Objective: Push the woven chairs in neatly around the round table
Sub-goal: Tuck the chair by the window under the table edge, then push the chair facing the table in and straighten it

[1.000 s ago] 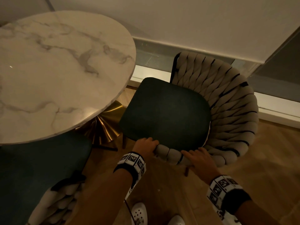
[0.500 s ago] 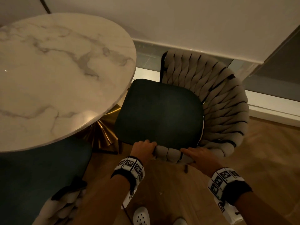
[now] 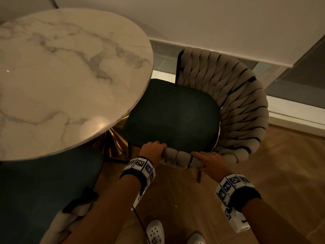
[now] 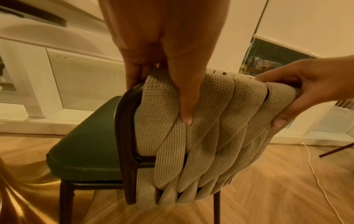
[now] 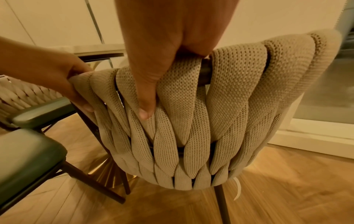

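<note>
Nearest the camera, both forearms wear black wristbands carrying white blocks printed with black square patterns, and white perforated clogs [image 3: 155,233] stand on the herringbone wood floor [image 3: 281,173]. Just beyond them, the left hand [image 3: 152,150] and right hand [image 3: 209,160] grip the top rail of the woven chair [image 3: 233,103], side by side with a short stretch of padded weave between them. Each hand is curled over the rail, its thumb pressed down the outer face of the backrest, as both wrist views show. That backrest is a curved shell of thick beige knitted tubes, plaited diagonally over a dark metal frame [image 4: 124,136], soft and ribbed to the eye. Its seat cushion [image 3: 172,117] is a smooth, dark green, rounded square; its front edge lies tucked under the rim of the round table [image 3: 70,76], beside the window wall. At lower left a second chair [image 3: 44,199] with the same green seat and beige weave sits partly under the table too. Farther on, the tabletop is glossy white marble with grey veining, carried on a fluted gold pedestal [image 3: 112,143] that flares at the floor. Behind everything runs a pale wall with a white sill.
</note>
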